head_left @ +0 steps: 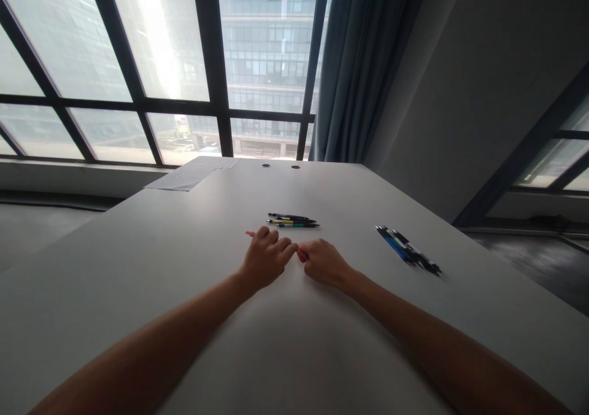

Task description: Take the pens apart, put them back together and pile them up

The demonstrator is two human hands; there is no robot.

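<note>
My left hand (pixel 268 258) is closed around a slim orange-red pen (pixel 249 233), whose one end sticks out past the fingers on the left. Most of the pen is hidden in the fist. Touching it at the fingertips is my right hand (pixel 322 261), also closed, with a bit of red showing at its thumb side; it seems to pinch the pen's other end. Just beyond both hands, several mechanical pencils (pixel 293 221) with black, yellow and green parts lie side by side on the white table (pixel 184 267).
To the right, a bundle of several pens (pixel 407 250), black, blue and white, lies slantwise on the table. Sheets of paper (pixel 184 178) rest at the far left corner. Two round dark discs (pixel 265 166) are near the far edge. A blue curtain (pixel 352 83) hangs behind.
</note>
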